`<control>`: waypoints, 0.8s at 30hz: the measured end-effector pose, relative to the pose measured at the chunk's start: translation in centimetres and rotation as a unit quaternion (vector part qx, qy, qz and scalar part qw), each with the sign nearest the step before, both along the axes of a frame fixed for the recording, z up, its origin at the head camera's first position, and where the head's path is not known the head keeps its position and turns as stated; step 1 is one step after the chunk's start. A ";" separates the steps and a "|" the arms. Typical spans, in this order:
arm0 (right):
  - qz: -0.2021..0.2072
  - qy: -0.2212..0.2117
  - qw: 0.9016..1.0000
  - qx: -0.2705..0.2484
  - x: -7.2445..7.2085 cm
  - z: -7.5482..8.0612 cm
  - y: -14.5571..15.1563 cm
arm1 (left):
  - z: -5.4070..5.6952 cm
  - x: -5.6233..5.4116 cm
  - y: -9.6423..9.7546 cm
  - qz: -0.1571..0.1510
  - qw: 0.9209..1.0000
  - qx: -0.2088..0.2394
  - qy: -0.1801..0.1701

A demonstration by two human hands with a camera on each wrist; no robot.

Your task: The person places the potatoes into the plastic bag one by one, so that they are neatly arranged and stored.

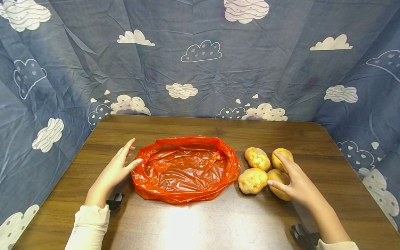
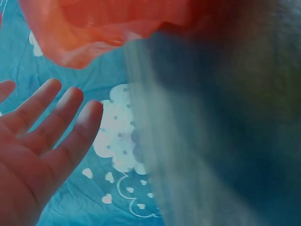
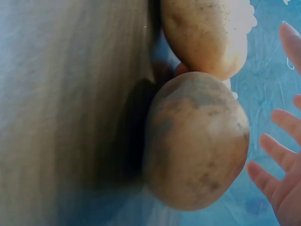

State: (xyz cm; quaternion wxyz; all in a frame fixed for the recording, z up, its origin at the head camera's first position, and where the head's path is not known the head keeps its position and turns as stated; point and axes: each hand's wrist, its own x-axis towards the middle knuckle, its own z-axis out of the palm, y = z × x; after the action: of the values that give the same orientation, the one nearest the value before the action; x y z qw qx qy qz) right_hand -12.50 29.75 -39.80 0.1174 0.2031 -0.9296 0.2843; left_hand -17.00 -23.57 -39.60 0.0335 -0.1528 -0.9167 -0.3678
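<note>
Head view: a red plastic bag lies on the wood-grain desk, its mouth spread wide and its rim folded outward, with nothing inside. Just beside it, on the right hand's side, four potatoes sit in a close cluster: the lower-left potato nearest the bag, the upper-left potato behind it, then the lower-right potato and the upper-right potato.

The right hand hovers over the two right-hand potatoes, thumb and fingers apart and clamped on nothing; whether any fingertip touches skin is hard to tell. The right wrist view shows the other fingers fanned out, clear of a large potato. The left hand is at the bag's far left edge, fingers spread, the thumb tip overlapping the rim; contact there is unclear too.

The step in hand looks like taking hold of a potato. Best to choose one, bring the thumb low on its near side and the fingers well round the opposite side, then lift straight up, since a sideways drag could roll its neighbours. A light left touch on the rim would steady the thin film without collapsing it.
</note>
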 end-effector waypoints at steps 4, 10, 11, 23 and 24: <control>-0.012 -0.007 1.000 -0.009 0.6 -0.3 0.2 | -0.4 0.2 -0.3 -0.002 1.000 0.012 -0.021; -0.030 -0.015 0.999 -0.021 1.5 -0.8 0.7 | -1.2 0.5 -0.6 -0.001 0.999 0.023 -0.044; -0.032 -0.017 0.999 -0.022 1.6 -0.9 0.8 | -1.4 0.5 -0.7 -0.002 0.999 0.026 -0.047; -0.050 -0.034 0.997 -0.049 2.8 -2.4 1.8 | -1.9 1.1 -1.0 -0.037 0.990 0.099 -0.096; -0.051 -0.032 0.997 -0.050 2.9 -2.5 1.8 | -1.9 1.1 -1.0 -0.041 0.989 0.105 -0.100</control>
State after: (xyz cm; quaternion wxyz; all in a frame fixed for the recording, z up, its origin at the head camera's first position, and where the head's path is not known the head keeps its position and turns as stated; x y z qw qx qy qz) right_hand -9.62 31.54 -42.27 0.1118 0.1402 -0.9266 0.3305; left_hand -15.87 -24.54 -41.48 -0.0574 -0.1483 -0.8645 -0.4768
